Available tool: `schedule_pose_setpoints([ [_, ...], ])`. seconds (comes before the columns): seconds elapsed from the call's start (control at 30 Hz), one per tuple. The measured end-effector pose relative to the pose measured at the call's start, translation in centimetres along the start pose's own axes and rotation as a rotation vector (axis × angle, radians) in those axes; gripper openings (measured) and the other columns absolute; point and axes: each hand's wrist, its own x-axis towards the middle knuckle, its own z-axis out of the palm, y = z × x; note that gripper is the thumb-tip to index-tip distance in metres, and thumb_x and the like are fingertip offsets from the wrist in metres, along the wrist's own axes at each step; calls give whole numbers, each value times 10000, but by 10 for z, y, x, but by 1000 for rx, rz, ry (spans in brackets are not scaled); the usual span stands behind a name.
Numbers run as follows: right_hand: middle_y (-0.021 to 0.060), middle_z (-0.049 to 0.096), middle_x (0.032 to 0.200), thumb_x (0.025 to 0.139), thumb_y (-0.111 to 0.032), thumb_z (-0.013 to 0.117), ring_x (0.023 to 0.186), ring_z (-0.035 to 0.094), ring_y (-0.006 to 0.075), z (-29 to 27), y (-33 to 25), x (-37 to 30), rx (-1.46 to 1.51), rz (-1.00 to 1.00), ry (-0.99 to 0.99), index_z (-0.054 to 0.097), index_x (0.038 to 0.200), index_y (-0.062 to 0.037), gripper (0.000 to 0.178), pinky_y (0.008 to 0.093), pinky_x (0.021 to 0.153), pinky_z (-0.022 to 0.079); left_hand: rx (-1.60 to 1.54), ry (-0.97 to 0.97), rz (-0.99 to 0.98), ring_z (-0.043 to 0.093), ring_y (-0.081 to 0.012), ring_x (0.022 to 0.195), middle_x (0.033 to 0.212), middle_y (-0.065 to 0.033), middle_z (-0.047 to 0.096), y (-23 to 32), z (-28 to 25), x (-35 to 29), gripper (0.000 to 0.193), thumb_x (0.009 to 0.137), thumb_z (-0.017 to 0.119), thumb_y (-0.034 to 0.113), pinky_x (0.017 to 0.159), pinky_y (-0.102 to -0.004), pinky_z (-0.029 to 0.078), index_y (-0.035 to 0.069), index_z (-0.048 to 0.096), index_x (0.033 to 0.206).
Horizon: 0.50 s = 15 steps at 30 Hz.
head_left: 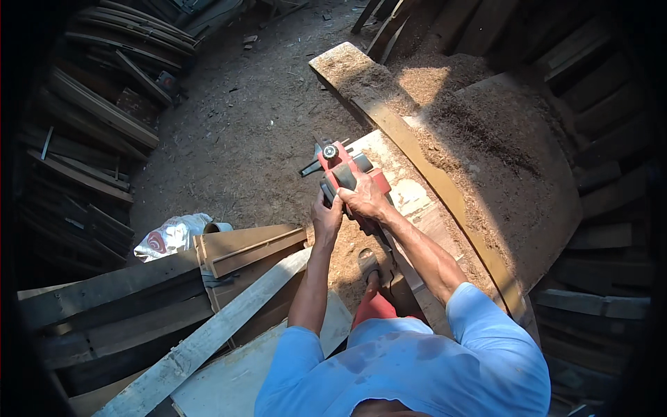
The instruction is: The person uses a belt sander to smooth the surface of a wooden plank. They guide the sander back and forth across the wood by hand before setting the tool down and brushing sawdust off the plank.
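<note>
A red and black electric hand planer (342, 169) is between my two hands, at the left edge of the workbench (410, 182). On its front sits a round dial, and a dark bar juts out to its left. My right hand (366, 197) is closed round the planer's rear part. Close beside it, my left hand (325, 219) grips the planer's near left side; some of its fingers are hidden. A long board with a wavy edge (445, 184) lies on the bench to the right of the planer.
Wood shavings (486, 132) cover much of the bench. Stacked planks (104, 104) line the left, and more lean at the right (597, 167). A pale plank (208, 340) slants across boards at lower left, near a white bag (174, 235). My sandalled foot (369, 267) stands below my hands.
</note>
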Motion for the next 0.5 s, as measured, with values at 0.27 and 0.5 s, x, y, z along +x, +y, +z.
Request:
schedule_pose_setpoints([
  [0.27,158,723,1181,909,-205,730,1079,672,219,-24,39,-193,146,85,-45,583,1399,-3,550,360,973,535,264,-30,-70,639,-325,988,1135,-210,580,18,35,-203,674,942,769,244,874,-429,542,-24,489,1493],
  [0.5,245,728,1148,887,-243,746,1039,730,336,-22,58,-264,132,132,9,433,1523,23,756,408,932,565,144,-172,-264,614,-321,1096,1176,-228,595,40,34,-269,670,961,742,242,880,-400,556,-33,473,1509],
])
